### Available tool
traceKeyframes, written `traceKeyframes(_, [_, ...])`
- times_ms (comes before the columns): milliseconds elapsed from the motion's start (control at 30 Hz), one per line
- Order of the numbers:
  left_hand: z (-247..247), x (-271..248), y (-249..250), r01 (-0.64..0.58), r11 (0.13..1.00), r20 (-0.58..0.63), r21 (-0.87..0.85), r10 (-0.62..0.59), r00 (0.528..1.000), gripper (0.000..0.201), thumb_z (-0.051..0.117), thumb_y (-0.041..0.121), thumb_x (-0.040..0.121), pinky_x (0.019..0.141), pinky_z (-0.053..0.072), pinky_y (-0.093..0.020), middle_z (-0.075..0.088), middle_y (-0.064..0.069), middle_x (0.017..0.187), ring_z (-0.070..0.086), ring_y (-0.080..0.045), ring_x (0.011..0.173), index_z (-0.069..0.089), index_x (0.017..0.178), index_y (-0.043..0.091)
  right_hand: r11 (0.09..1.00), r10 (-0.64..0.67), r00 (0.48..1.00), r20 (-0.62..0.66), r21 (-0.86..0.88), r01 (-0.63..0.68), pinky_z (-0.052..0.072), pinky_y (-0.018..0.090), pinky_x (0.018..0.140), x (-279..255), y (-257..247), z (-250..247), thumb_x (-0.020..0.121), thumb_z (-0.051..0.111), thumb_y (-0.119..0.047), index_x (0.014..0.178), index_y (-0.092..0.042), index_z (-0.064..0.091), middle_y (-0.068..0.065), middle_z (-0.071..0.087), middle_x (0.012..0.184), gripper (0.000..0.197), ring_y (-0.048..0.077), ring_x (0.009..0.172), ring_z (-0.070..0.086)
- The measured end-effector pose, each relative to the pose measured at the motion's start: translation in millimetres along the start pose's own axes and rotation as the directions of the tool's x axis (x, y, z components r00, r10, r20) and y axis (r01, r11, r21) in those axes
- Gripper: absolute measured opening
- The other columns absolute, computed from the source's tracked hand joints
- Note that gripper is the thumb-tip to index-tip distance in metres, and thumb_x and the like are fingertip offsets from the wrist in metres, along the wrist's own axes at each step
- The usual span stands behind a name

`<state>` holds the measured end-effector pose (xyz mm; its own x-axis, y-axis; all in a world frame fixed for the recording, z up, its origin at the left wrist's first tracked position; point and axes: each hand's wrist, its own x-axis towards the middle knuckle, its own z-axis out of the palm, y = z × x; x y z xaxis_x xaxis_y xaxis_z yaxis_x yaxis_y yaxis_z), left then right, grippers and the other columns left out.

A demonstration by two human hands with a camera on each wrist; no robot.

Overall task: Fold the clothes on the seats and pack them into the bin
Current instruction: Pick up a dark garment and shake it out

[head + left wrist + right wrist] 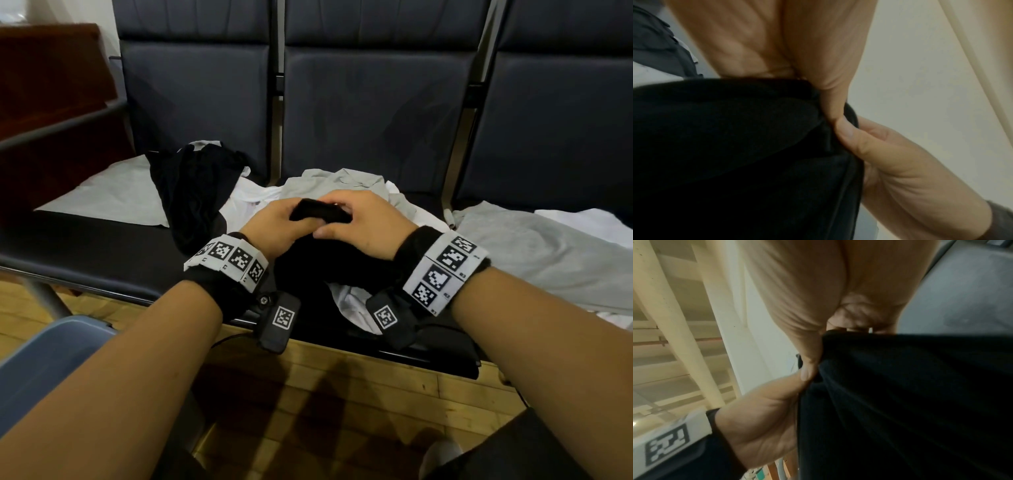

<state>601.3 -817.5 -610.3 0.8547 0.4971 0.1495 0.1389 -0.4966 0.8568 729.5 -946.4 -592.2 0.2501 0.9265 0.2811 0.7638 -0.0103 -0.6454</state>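
Both forearms reach in from the lower corners of the head view and meet at frame centre, each wrist wrapped in a marker band. Left hand (274,224) and right hand (363,222) sit side by side, knuckles up, thumbs almost touching.

Both hands are clamped on the same black garment (318,253). Fingers curl over a bunched top edge of it; the thumbs press in from the near side. Left wrist view: the left hand (777,48) fills the top of the frame, its thumb meeting the right hand (900,162) at the cloth's (725,146) edge, right of centre. Right wrist view: the same pinch mirrored, right hand (818,296) above, left hand (760,426) lower left, black cloth (900,402) filling the lower right.

The garment hangs from the hands down over the front edge of the bench (85,253), centre frame.

Other clothes lie on the seats: a second black piece (191,192) left of centre, a grey top (346,181) just behind the hands, white cloth (102,192) at left, grey cloth (534,246) at right.

A blue-grey bin (48,359) shows at lower left, on the floor beside the left forearm.
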Motion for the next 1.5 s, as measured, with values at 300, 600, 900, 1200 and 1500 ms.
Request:
traceKeyframes(300, [-7, 3, -34, 0.161, 0.962, 0.16, -0.22, -0.127, 0.979, 0.04, 0.077, 0.03, 0.07, 0.098, 0.049, -0.046, 0.069, -0.02, 0.103, 0.065, -0.036, 0.1, 0.064, 0.099, 0.006, 0.942, 0.235, 0.917, -0.322, 0.309, -0.133, 0.05, 0.046, 0.072, 3, 21, -24, 0.088, 0.057, -0.047, 0.081, 0.002, 0.06, 0.004, 0.058, 0.072, 0.049, 0.016, 0.07, 0.056])
traceKeyframes(600, [-20, -1, -20, 0.072, 0.924, 0.297, 0.375, -0.193, 0.935, 0.022, 0.079, 0.039, 0.072, 0.067, 0.047, -0.011, 0.069, 0.005, 0.075, 0.064, -0.002, 0.071, 0.067, 0.081, 0.023, 0.947, 0.318, 0.829, -0.46, 0.108, -0.303, 0.036, 0.016, 0.054, -5, 63, -55, 0.099, 0.052, -0.02, 0.073, -0.012, 0.056, -0.004, 0.05, 0.066, 0.027, 0.007, 0.061, 0.047])
traceKeyframes(900, [-33, 11, -24, -0.035, 0.999, -0.273, -0.016, 0.029, 0.962, 0.007, 0.071, 0.026, 0.08, 0.067, 0.043, -0.016, 0.06, 0.013, 0.062, 0.055, -0.003, 0.066, 0.068, 0.074, 0.03, 0.879, 0.476, 0.668, -0.571, 0.283, -0.384, 0.04, 0.034, 0.064, -21, 102, -75, 0.098, 0.055, -0.027, 0.068, -0.009, 0.053, 0.003, 0.045, 0.062, 0.034, 0.017, 0.06, 0.046])
traceKeyframes(1200, [-48, 0, -34, 0.215, 0.699, 0.007, 0.682, -0.3, 0.954, 0.024, 0.075, 0.044, 0.078, 0.07, 0.041, -0.025, 0.062, 0.0, 0.073, 0.06, -0.017, 0.077, 0.065, 0.074, 0.022, 0.784, 0.577, 0.672, -0.464, 0.545, -0.297, 0.054, 0.028, 0.049, -34, 100, -93, 0.099, 0.053, -0.015, 0.093, -0.003, 0.057, 0.015, 0.057, 0.076, 0.014, 0.014, 0.044, 0.063])
traceKeyframes(1500, [-68, -31, -58, 0.373, 0.783, -0.184, 0.498, -0.325, 0.928, 0.018, 0.062, 0.034, 0.09, 0.061, 0.043, -0.026, 0.064, -0.002, 0.074, 0.06, -0.018, 0.068, 0.069, 0.095, 0.019, 0.886, 0.46, 0.886, -0.063, -0.03, -0.463, 0.045, 0.024, 0.052, -51, 89, -88, 0.084, 0.076, -0.025, 0.087, -0.012, 0.069, 0.001, 0.059, 0.065, 0.015, 0.014, 0.053, 0.053])
